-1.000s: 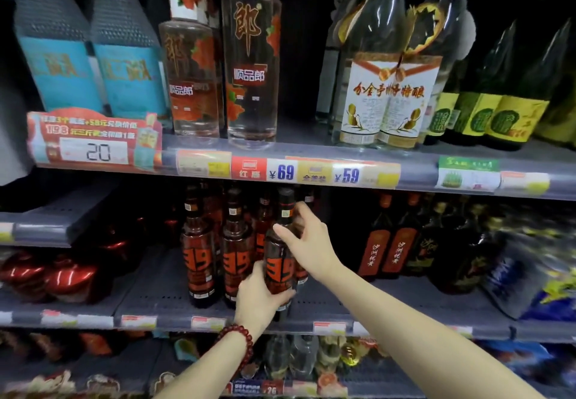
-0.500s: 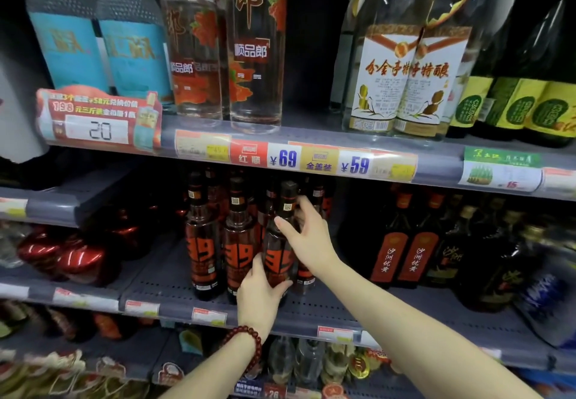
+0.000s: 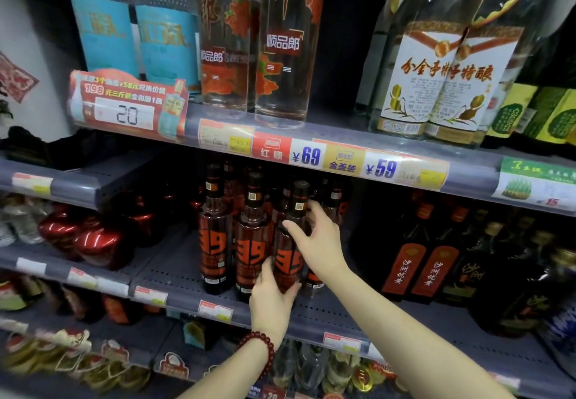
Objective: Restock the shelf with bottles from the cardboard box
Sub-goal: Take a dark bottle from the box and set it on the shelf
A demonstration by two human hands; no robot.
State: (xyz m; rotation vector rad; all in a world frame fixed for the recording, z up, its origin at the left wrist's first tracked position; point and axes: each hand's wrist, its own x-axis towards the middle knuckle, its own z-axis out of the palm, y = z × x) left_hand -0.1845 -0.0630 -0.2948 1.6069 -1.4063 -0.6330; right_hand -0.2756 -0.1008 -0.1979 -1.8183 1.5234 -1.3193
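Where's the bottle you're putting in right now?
In the head view it is centre frame on the middle shelf: the held "39" bottle stands third in the front row, right of two matching bottles, with the left hand low and the right hand high.

Up top I see two blue bottles [image 3: 134,24], clear bottles [image 3: 252,46] beside them, green-labelled ones [image 3: 542,111] far right. Price tags [image 3: 339,161] read 69 and 59. Lower left I spot red flasks [image 3: 93,239]; dark bottles [image 3: 430,261] stand right.
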